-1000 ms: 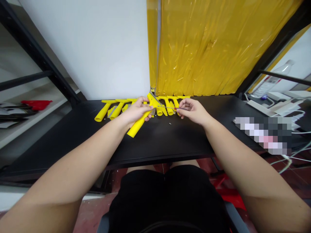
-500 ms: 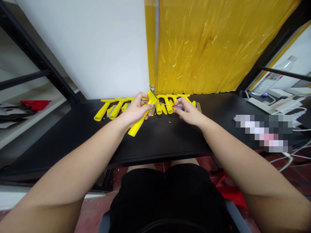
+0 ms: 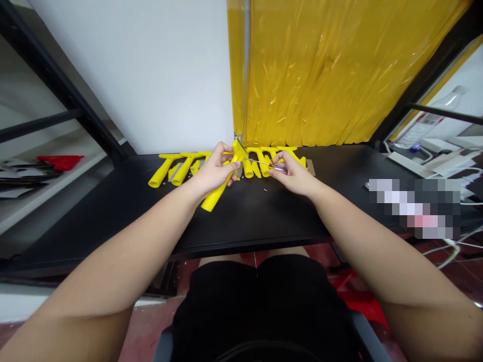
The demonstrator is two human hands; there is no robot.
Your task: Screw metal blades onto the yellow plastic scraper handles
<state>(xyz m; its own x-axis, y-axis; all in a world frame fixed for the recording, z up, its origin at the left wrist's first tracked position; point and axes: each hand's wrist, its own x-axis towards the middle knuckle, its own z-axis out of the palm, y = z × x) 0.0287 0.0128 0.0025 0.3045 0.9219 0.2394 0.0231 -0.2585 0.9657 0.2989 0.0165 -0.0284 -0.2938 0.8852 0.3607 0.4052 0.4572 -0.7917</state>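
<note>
My left hand (image 3: 219, 173) is closed round a yellow scraper (image 3: 216, 197), its hollow handle slanting down toward me and its head with a thin metal blade up at the back. In my right hand (image 3: 292, 172) is a screwdriver (image 3: 278, 167), gripped by its purple, see-through handle. Its thin shaft points left, and the tip meets the scraper's head near my left thumb; whether it sits in a screw is too small to tell. Several more yellow scrapers (image 3: 160, 173) lie in a row behind my hands, with loose yellow pieces and metal blades (image 3: 310, 167) among them.
A small screw (image 3: 265, 190) lies on the black table (image 3: 241, 221) in front of my hands. White and yellow panels stand along the back edge. At right are a plastic bottle (image 3: 430, 118), white boxes, cables and a blurred-out item; a shelf with a red thing (image 3: 60, 162) is at left.
The whole view has shifted slightly. My right fingers have changed their hold a little on the screwdriver handle; the scraper stays in my left hand with the tip at its head.
</note>
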